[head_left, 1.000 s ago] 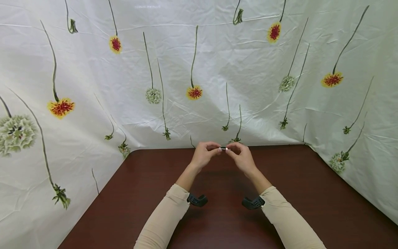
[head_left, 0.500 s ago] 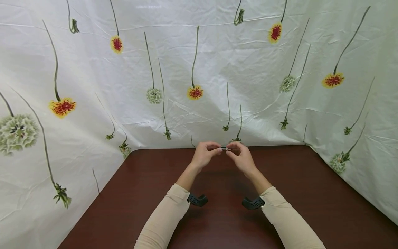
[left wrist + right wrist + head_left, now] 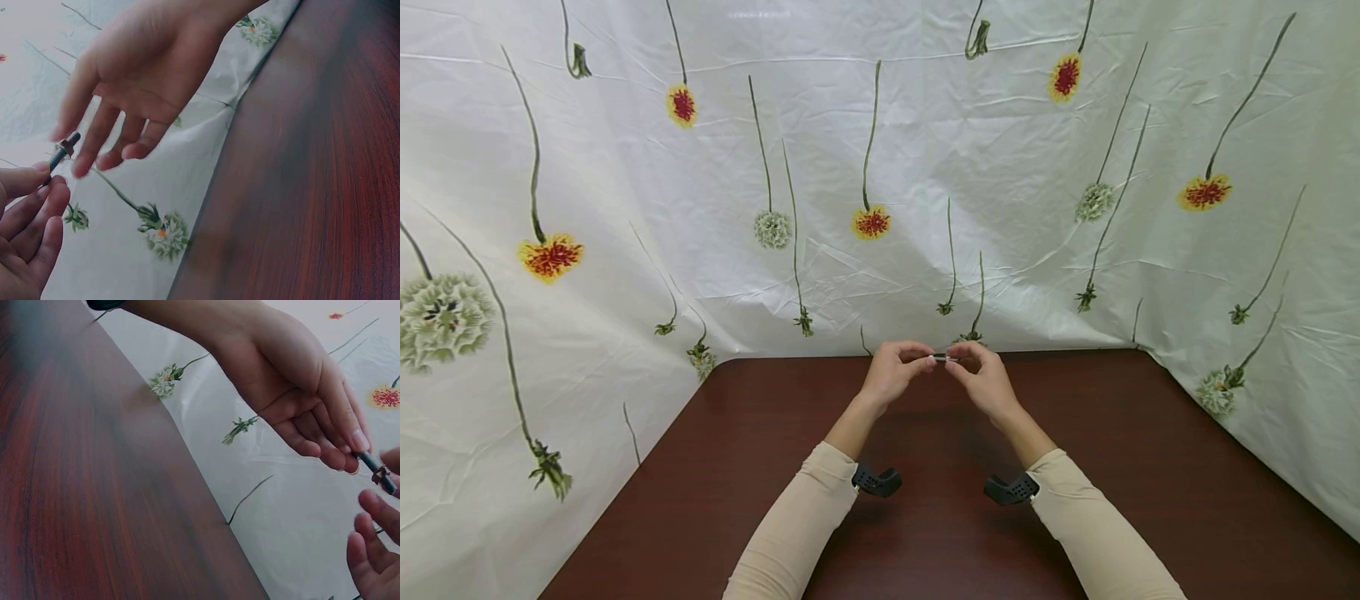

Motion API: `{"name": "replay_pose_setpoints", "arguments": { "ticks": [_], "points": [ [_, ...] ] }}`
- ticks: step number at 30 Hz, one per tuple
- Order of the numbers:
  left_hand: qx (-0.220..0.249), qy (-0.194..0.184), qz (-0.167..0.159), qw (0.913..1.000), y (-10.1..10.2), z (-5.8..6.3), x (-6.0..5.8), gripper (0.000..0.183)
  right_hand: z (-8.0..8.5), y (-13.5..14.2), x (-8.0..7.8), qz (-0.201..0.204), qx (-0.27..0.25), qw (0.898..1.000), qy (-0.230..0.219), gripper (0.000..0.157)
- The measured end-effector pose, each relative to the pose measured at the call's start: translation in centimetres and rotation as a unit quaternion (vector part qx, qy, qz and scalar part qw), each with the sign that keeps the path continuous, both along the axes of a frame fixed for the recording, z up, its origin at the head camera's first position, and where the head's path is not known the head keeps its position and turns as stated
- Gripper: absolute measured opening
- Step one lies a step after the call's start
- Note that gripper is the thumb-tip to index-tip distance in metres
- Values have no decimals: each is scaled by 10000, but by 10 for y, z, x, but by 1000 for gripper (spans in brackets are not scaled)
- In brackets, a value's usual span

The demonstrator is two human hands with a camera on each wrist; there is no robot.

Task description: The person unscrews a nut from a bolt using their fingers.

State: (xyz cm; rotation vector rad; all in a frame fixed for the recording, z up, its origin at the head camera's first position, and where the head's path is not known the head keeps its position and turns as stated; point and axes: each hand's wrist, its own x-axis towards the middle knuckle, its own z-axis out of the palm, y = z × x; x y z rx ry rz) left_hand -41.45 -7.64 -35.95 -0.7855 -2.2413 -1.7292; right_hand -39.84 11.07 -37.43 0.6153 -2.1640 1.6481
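Note:
Over the far edge of the table, my left hand pinches a dark threaded bolt between thumb and fingertips. A small nut sits on the thread, short of the bolt's free end. My right hand reaches in from the other side, its thumb and forefinger either side of the nut. In the right wrist view the left thumb lies along the near end of the bolt. The right fingers curve below the nut there.
A dark red-brown wooden table spreads under both arms. White cloth printed with flowers hangs behind it and along both sides. Black straps with beige sleeves are on the forearms.
Both hands stay in nearly the same place. The right fingertips shift slightly at the nut end, while the left hand keeps its hold on the bolt.

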Motion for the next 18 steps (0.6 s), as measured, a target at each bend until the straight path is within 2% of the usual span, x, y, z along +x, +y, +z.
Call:
{"name": "replay_pose_setpoints", "arguments": {
  "ticks": [5, 9, 12, 18],
  "points": [
    [-35, 41, 4, 10000, 1, -1, 0, 15, -2, 0, 0, 160, 39, 9996, -245, 25],
    [-81, 34, 6, 10000, 0, -1, 0, 15, -1, 0, 0, 115, 66, 9998, -118, 19],
    [-97, 6, 34, 9999, 0, -1, 0, 17, 0, -1, 1, 93, 98, 9999, -27, 24],
    [-91, 32, 37, 9999, 0, -1, 0, 17, 0, -1, 1, 81, 23, 9997, -236, 27]
  ]
}}
